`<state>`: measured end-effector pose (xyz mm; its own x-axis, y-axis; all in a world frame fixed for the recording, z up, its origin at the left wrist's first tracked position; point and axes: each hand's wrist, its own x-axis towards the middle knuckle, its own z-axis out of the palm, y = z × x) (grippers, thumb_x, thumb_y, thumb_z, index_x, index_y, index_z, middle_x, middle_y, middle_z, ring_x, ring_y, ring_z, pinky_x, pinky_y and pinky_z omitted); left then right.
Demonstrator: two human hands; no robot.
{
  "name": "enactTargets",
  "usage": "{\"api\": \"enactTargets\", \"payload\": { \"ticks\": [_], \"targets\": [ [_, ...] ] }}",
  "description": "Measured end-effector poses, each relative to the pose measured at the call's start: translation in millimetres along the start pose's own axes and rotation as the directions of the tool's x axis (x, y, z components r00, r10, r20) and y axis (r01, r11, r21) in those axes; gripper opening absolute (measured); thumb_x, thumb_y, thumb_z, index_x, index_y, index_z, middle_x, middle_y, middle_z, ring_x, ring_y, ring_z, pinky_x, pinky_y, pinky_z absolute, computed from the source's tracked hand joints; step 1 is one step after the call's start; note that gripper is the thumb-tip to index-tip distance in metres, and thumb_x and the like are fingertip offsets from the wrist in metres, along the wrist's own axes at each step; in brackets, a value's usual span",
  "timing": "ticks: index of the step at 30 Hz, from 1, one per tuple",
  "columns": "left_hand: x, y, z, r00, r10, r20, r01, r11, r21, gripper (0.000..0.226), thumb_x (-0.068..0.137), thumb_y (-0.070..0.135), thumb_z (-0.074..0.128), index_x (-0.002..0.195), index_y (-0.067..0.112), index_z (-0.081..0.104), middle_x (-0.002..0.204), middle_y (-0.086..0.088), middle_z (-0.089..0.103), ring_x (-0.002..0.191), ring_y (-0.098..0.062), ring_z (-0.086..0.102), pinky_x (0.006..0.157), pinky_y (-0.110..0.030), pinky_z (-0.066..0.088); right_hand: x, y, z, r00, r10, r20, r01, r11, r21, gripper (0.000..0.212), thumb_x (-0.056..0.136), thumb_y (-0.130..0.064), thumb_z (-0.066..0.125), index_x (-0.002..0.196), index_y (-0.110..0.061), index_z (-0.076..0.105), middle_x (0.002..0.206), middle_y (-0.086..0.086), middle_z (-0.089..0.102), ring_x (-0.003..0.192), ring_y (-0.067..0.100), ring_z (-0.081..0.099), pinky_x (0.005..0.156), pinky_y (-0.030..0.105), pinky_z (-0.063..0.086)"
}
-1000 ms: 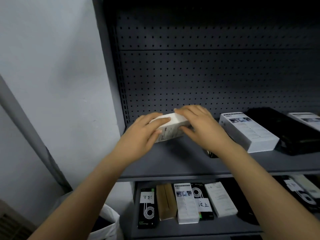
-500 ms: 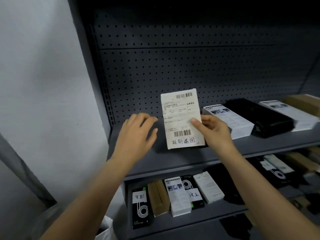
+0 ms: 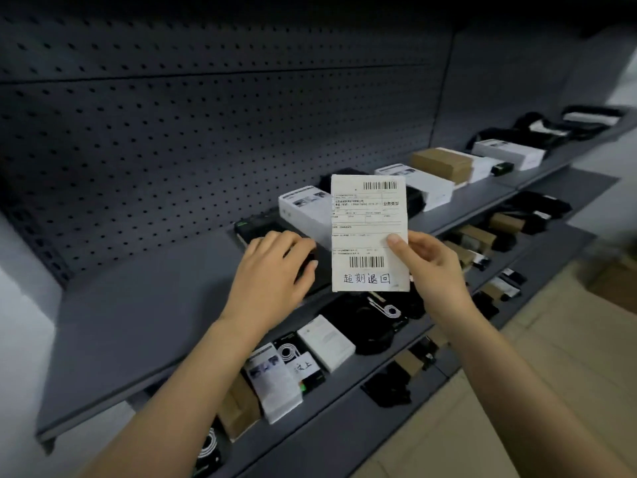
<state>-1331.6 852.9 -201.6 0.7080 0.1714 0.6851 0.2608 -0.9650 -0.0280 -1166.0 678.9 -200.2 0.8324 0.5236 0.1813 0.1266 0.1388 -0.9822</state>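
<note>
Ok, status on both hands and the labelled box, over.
Right hand pinches labelled white box, upright. Left hand on black box, grip unclear. Nothing blocking.

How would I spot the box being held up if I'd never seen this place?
Look at the grey pegboard shelving. In front of it the right hand holds a white box upright. Only it shows two barcodes and handwritten characters.

Room dim, light flat and soft. Pegboard sinks to near black toward the top edge. Brightest patches are the pale floor at right and the wall strip at left. White labelled box is sharp, its print legible and free of glare. Left hand is slightly soft. Shelf lines bow and tilt with the wide lens. Far-right goods are smeared, and the lower shelves lie in heavy shade.
</note>
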Motion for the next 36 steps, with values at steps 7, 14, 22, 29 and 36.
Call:
{"api": "enactTargets", "payload": {
  "ticks": [7,14,22,29,36],
  "targets": [
    [59.0,106.4,61.7,0.987,0.158,0.018,-0.155,0.98,-0.121,0.025,0.089,0.03,0.053,0.106,0.015,0.064,0.097,-0.001,0.061,0.09,-0.025,0.056,0.078,-0.034,0.038,-4.7,10.8,-130.8,0.977,0.042,-0.207,-0.037,0.999,0.028,0.04,0.079,-0.04,0.074,0.11,-0.014,0.068,0.102,0.002,0.075,0.095,0.022,0.072,0.087,0.048,0.057],
    [124.5,245.6,123.9,0.962,0.272,0.011,-0.263,0.939,-0.223,0.026,0.09,0.029,0.053,0.107,0.014,0.066,0.098,-0.001,0.063,0.09,-0.023,0.057,0.079,-0.032,0.037,4.1,18.3,-284.6,0.922,0.024,-0.387,-0.019,1.0,0.017,0.023,0.088,-0.025,0.071,0.106,-0.01,0.069,0.097,0.001,0.076,0.09,0.015,0.072,0.068,0.022,0.055],
    [193.1,393.0,201.6,0.929,0.366,0.057,-0.331,0.889,-0.318,0.027,0.089,0.031,0.05,0.105,0.015,0.065,0.096,0.0,0.061,0.089,-0.024,0.056,0.077,-0.034,0.04,26.5,33.7,-445.2,0.851,0.053,-0.522,-0.037,0.998,0.042,0.028,0.088,-0.021,0.07,0.11,-0.004,0.066,0.1,0.007,0.075,0.089,0.015,0.072,0.075,0.025,0.058],
    [259.8,496.3,274.4,0.874,0.483,0.05,-0.424,0.809,-0.406,0.025,0.088,0.029,0.055,0.104,0.014,0.066,0.094,0.0,0.061,0.09,-0.023,0.057,0.075,-0.033,0.04,54.5,49.0,-557.4,0.751,0.115,-0.65,-0.065,0.993,0.101,0.028,0.087,-0.023,0.072,0.109,-0.008,0.067,0.101,0.008,0.075,0.093,0.022,0.072,0.082,0.036,0.058],
    [344.6,581.8,376.0,0.82,0.572,-0.008,-0.499,0.707,-0.501,0.026,0.087,0.03,0.051,0.101,0.014,0.066,0.092,0.0,0.062,0.086,-0.023,0.057,0.075,-0.033,0.04,124.5,65.7,-661.3,0.653,0.097,-0.752,-0.056,0.995,0.08,0.023,0.086,-0.021,0.072,0.105,-0.009,0.068,0.098,0.008,0.075,0.086,0.017,0.072,0.075,0.031,0.059]
  ]
}}
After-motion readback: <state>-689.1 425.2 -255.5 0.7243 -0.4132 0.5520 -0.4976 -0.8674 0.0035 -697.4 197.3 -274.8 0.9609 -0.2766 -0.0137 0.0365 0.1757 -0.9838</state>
